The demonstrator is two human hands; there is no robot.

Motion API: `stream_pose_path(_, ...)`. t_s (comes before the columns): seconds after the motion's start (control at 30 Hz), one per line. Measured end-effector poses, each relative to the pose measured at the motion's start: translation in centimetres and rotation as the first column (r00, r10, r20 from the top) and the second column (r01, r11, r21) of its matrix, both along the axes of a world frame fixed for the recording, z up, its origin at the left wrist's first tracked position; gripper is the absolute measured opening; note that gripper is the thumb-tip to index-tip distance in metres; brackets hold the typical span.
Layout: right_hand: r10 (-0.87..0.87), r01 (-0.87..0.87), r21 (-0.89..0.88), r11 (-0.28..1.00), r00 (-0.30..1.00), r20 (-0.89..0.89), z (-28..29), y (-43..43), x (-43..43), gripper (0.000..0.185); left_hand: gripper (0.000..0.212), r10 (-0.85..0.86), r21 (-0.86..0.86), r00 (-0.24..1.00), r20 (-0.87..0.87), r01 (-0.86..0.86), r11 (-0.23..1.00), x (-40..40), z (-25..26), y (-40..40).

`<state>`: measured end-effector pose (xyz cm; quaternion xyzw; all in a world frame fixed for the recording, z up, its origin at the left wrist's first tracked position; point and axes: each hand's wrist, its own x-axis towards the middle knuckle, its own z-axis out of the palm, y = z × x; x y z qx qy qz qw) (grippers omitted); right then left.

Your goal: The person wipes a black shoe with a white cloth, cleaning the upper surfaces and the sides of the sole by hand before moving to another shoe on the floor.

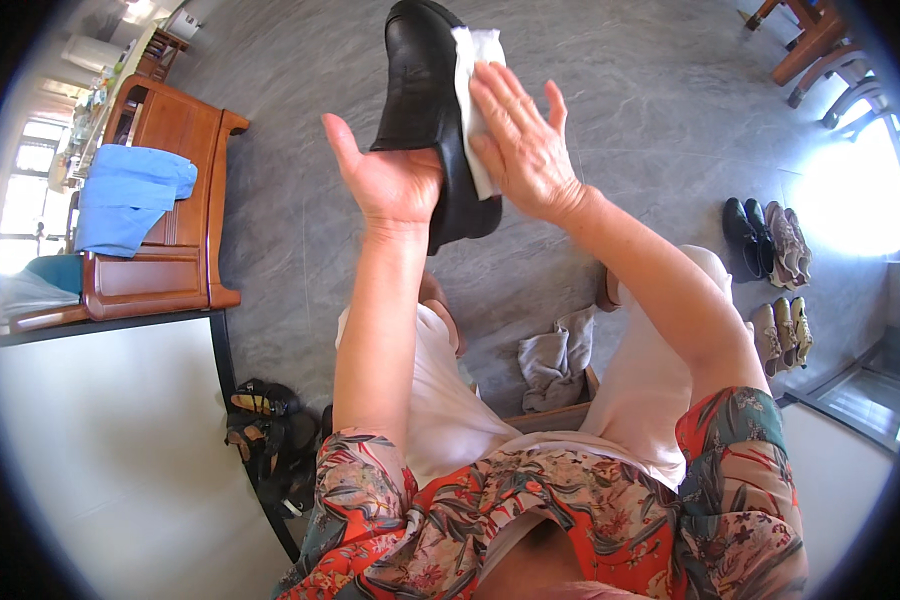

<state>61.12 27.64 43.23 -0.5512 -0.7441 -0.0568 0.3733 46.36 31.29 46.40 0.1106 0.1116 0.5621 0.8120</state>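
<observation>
A black leather shoe is held up in front of me, its toe pointing away. My left hand has its fingers inside the shoe's opening, with the thumb out to the left, and bears the shoe from within. Against the shoe's right side lies a folded white cloth. My right hand presses this cloth flat to the leather, fingers stretched along it and the little finger apart. The left fingertips are hidden in the shoe.
Below, between my knees, a grey cloth hangs at a wooden box's edge. Pairs of shoes stand on the floor at right. More dark shoes lie at lower left. A wooden bench bears a blue cloth.
</observation>
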Motion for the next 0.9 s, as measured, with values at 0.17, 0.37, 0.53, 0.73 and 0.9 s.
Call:
stream_pose_path(0.17,-0.073,0.083,0.105,0.991,0.993,-0.096,1.6,3.8,3.5,0.04,0.09,-0.127,-0.042,0.991,-0.041,0.125,0.991,2.0,0.3,-1.9)
stream_pose_path(0.37,0.021,-0.023,0.037,0.999,0.999,0.047,0.4,0.0,0.4,0.044,0.089,-0.095,-0.004,0.994,-0.046,0.095,0.995,0.0,0.1,-1.0)
stream_pose_path(0.53,0.009,-0.016,0.102,0.995,0.998,0.061,0.5,1.2,2.6,0.04,0.09,-0.141,0.014,0.975,-0.17,0.145,0.989,2.1,0.6,-2.0)
stream_pose_path(0.73,-0.135,0.134,0.041,0.99,0.991,0.025,1.0,3.9,5.8,0.039,0.093,-0.26,-0.004,0.931,-0.255,0.268,0.963,3.3,0.1,-3.4)
stream_pose_path(0.9,0.03,-0.027,-0.023,0.999,0.984,0.174,-0.8,0.0,2.1,0.036,0.088,-0.213,0.001,0.936,-0.282,0.222,0.975,2.2,0.0,-2.6)
